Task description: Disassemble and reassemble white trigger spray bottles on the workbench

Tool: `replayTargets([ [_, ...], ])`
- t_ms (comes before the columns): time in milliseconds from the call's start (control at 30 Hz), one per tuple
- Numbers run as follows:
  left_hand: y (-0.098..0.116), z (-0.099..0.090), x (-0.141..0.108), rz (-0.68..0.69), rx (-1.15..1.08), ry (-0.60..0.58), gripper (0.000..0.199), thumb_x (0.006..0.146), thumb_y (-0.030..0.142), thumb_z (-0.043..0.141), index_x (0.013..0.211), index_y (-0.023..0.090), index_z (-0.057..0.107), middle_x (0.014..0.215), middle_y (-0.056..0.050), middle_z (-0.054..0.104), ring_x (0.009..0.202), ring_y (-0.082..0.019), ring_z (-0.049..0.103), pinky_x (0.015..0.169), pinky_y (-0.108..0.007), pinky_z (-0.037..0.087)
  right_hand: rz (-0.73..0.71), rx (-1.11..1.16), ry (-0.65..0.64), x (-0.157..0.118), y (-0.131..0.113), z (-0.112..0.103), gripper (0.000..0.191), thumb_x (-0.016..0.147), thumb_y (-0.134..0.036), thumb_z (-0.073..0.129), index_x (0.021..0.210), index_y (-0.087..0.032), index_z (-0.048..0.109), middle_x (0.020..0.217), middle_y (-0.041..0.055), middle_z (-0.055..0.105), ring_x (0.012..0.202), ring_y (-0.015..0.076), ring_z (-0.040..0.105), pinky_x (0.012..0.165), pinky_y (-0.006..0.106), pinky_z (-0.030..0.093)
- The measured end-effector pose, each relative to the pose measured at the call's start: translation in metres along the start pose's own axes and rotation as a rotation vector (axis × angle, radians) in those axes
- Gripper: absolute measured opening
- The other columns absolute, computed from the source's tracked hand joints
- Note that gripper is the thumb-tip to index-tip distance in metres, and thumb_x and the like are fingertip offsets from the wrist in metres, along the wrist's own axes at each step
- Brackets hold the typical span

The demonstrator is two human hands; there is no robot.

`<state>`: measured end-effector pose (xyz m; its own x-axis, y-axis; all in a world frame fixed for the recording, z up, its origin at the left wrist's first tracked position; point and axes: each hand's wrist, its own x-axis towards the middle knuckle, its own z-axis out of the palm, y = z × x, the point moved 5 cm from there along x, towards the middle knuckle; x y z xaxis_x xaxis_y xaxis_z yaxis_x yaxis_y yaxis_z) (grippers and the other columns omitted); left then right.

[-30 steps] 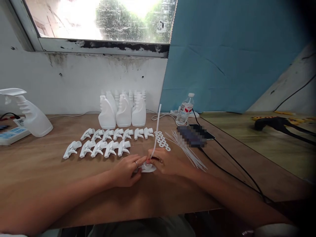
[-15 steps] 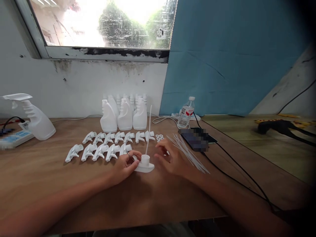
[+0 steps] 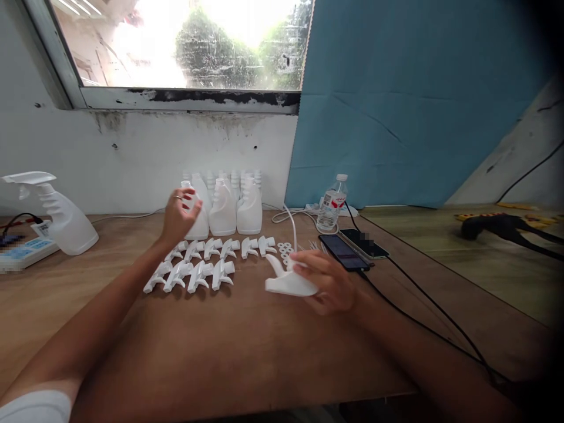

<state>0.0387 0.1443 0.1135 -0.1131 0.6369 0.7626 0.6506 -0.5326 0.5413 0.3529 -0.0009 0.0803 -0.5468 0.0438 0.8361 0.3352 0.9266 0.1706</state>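
Observation:
My right hand (image 3: 330, 282) grips a white trigger spray head (image 3: 288, 285), held upside down above the table. A thin white dip tube (image 3: 291, 226) rises from it and bends at the top. My left hand (image 3: 180, 216) is at the neck of the front-left white spray bottle (image 3: 200, 220), its thumb and fingers apart; whether they touch the bottle I cannot tell. Further white bottles (image 3: 222, 211) stand beside and behind. Two rows of white trigger spray heads (image 3: 200, 276) lie on the table, some partly hidden by my left arm.
Small white rings (image 3: 284, 249) and thin tubes (image 3: 314, 247) lie near my right hand. Two phones (image 3: 346, 252) with black cables are further right, by a clear water bottle (image 3: 332, 205). An assembled spray bottle (image 3: 70, 223) stands left beside a power strip (image 3: 26, 254).
My left hand has let go of the spray head and moved up and left to the bottles. My right hand has taken the spray head and lifted it rightward; its tube now bends.

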Motion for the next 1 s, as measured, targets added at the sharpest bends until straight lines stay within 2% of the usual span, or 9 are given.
replayTargets([
  [33, -0.022, -0.003, 0.014, -0.053, 0.028, 0.09, 0.041, 0.08, 0.037, 0.064, 0.113, 0.015, 0.051, 0.118, -0.013, 0.057, 0.1, -0.02, 0.058, 0.079, -0.03, 0.049, 0.083, 0.051, 0.068, 0.002, 0.004, -0.009, 0.041, 0.085, -0.023, 0.059, 0.124, -0.026, 0.05, 0.117, 0.0128, 0.06, 0.102, 0.0262, 0.063, 0.08, 0.043, 0.056],
  [100, -0.063, -0.001, 0.033, -0.185, 0.035, 0.151, 0.056, 0.073, 0.039, 0.072, 0.116, 0.013, 0.047, 0.123, -0.015, 0.053, 0.105, -0.022, 0.056, 0.083, -0.03, 0.048, 0.244, 0.145, 0.275, 0.008, 0.012, -0.027, 0.035, 0.083, -0.03, 0.059, 0.118, -0.029, 0.051, 0.116, 0.0123, 0.059, 0.099, 0.0281, 0.063, 0.075, 0.045, 0.056],
  [167, -0.091, 0.01, 0.04, -0.304, 0.009, 0.063, 0.066, 0.071, 0.038, 0.074, 0.122, 0.012, 0.042, 0.123, -0.015, 0.054, 0.105, -0.022, 0.057, 0.086, -0.03, 0.047, 0.356, 0.24, 0.49, 0.014, 0.015, -0.043, 0.027, 0.082, -0.034, 0.06, 0.108, -0.031, 0.053, 0.113, 0.0096, 0.058, 0.092, 0.0274, 0.064, 0.072, 0.046, 0.056],
  [267, -0.1, 0.022, 0.035, -0.389, 0.027, -0.089, 0.059, 0.072, 0.038, 0.073, 0.118, 0.012, 0.047, 0.109, -0.012, 0.062, 0.096, -0.022, 0.06, 0.084, -0.032, 0.047, 0.44, 0.444, 0.636, 0.026, 0.014, -0.053, 0.023, 0.081, -0.031, 0.062, 0.103, -0.031, 0.054, 0.111, 0.0064, 0.056, 0.084, 0.0241, 0.065, 0.08, 0.049, 0.052],
  [367, -0.074, 0.016, 0.025, -0.282, 0.111, -0.103, 0.051, 0.073, 0.04, 0.071, 0.114, 0.014, 0.052, 0.103, -0.01, 0.065, 0.091, -0.024, 0.061, 0.082, -0.034, 0.047, 0.519, 0.58, 0.636, 0.028, 0.009, -0.055, 0.026, 0.083, -0.027, 0.061, 0.108, -0.03, 0.052, 0.117, 0.0068, 0.058, 0.09, 0.0256, 0.065, 0.086, 0.052, 0.048],
  [533, 0.003, -0.005, 0.0, 0.241, 0.358, -0.111, 0.047, 0.085, 0.04, 0.06, 0.123, 0.016, 0.049, 0.124, -0.014, 0.058, 0.116, -0.03, 0.052, 0.101, -0.044, 0.036, 0.556, 0.638, 0.613, 0.016, -0.004, -0.056, 0.027, 0.087, -0.025, 0.055, 0.114, -0.03, 0.052, 0.121, 0.0071, 0.059, 0.096, 0.0261, 0.064, 0.087, 0.051, 0.046],
  [633, 0.034, -0.013, -0.018, 0.403, 0.429, -0.141, 0.043, 0.089, 0.041, 0.054, 0.125, 0.018, 0.047, 0.121, -0.013, 0.06, 0.112, -0.03, 0.053, 0.101, -0.045, 0.035, 0.574, 0.674, 0.595, 0.012, -0.007, -0.053, 0.028, 0.088, -0.024, 0.055, 0.115, -0.031, 0.052, 0.122, 0.0078, 0.059, 0.095, 0.0257, 0.063, 0.089, 0.052, 0.045],
  [933, 0.055, -0.011, -0.039, 0.545, 0.475, -0.136, 0.037, 0.092, 0.039, 0.052, 0.123, 0.019, 0.047, 0.112, -0.011, 0.061, 0.105, -0.029, 0.054, 0.093, -0.044, 0.041, 0.629, 0.702, 0.567, 0.008, -0.01, -0.048, 0.03, 0.087, -0.026, 0.057, 0.115, -0.035, 0.052, 0.123, 0.0065, 0.059, 0.096, 0.0268, 0.062, 0.09, 0.052, 0.045],
  [1000, 0.067, -0.009, -0.045, 0.574, 0.454, -0.146, 0.035, 0.092, 0.037, 0.053, 0.122, 0.019, 0.047, 0.111, -0.011, 0.062, 0.105, -0.029, 0.054, 0.092, -0.043, 0.042, 0.647, 0.697, 0.545, 0.009, -0.008, -0.047, 0.028, 0.087, -0.029, 0.058, 0.114, -0.035, 0.052, 0.121, 0.0064, 0.06, 0.096, 0.0276, 0.063, 0.089, 0.052, 0.047],
])
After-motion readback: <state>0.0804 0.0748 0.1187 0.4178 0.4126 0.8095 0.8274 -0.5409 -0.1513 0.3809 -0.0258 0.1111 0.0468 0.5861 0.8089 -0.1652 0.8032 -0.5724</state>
